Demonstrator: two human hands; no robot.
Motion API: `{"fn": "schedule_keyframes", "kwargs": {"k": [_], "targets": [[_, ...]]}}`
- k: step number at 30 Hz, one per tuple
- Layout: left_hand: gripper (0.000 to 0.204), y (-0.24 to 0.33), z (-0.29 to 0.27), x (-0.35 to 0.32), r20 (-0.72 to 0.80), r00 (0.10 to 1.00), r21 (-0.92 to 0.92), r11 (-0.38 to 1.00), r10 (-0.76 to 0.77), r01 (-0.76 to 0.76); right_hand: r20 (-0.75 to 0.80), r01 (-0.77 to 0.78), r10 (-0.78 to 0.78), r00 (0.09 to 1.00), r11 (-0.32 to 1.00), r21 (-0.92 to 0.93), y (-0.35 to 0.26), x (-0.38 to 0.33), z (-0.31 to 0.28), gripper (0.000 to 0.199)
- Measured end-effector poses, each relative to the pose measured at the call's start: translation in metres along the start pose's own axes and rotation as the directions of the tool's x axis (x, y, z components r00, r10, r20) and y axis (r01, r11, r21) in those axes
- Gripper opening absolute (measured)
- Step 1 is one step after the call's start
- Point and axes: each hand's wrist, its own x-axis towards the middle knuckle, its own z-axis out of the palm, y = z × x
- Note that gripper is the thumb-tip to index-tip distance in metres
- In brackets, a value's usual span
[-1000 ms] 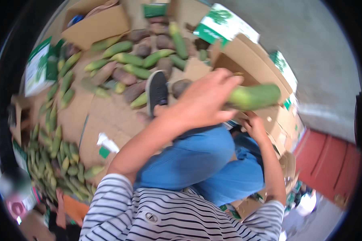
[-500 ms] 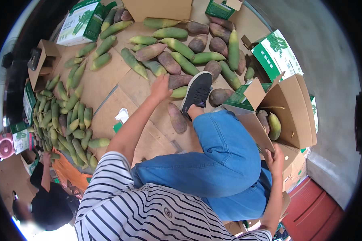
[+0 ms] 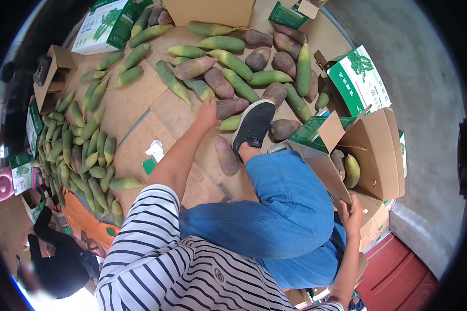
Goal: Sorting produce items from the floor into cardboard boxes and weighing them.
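My left hand (image 3: 207, 113) is closed at the left end of a purple-skinned radish (image 3: 232, 108), which lies on the cardboard-covered floor; the fingertips are partly hidden. Touching the same spot from above is the tip of a green radish (image 3: 199, 90). My right hand (image 3: 352, 214) grips the near edge of an open cardboard box (image 3: 333, 173). Inside that box lie a yellow-green radish (image 3: 352, 171) and a purple one (image 3: 338, 162). Below my left hand a single purple radish (image 3: 226, 155) rests beside my black shoe (image 3: 256, 123).
Several green and purple radishes (image 3: 275, 78) spread beyond my foot. A large heap of green radishes (image 3: 88, 155) covers the left. Green-and-white cartons (image 3: 360, 80) stand around. At the lower left another person (image 3: 62, 259) works near an orange sheet (image 3: 83, 215).
My view has shifted slightly. Both hands keep almost the same places, the left by the purple radish and the right on the box edge. The other person's arm has moved.
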Motion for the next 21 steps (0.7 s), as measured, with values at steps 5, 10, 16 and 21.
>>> {"fn": "schedule_keyframes", "kwargs": {"k": [5,10,16,21], "targets": [[0.075,-0.016,0.006,-0.023,-0.134,0.991,-0.178,0.984,-0.012,-0.012,-0.002,-0.008,0.008,1.000,1.000,0.018,0.004,0.001,0.000,0.014],[0.075,-0.030,-0.006,-0.061,-0.037,0.921,-0.511,0.799,-0.388,0.317,-0.028,-0.023,0.023,0.999,1.000,-0.002,0.005,-0.009,-0.007,0.015],[0.066,-0.022,-0.065,-0.146,0.025,0.991,-0.801,0.591,-0.132,0.099,-0.001,0.033,-0.033,0.999,0.997,-0.064,0.006,0.005,-0.002,0.018],[0.082,0.140,-0.166,-0.158,-0.254,0.863,-0.722,0.507,0.438,-0.470,-0.028,0.030,-0.031,0.999,0.997,-0.066,0.014,-0.006,-0.002,0.018]]}}
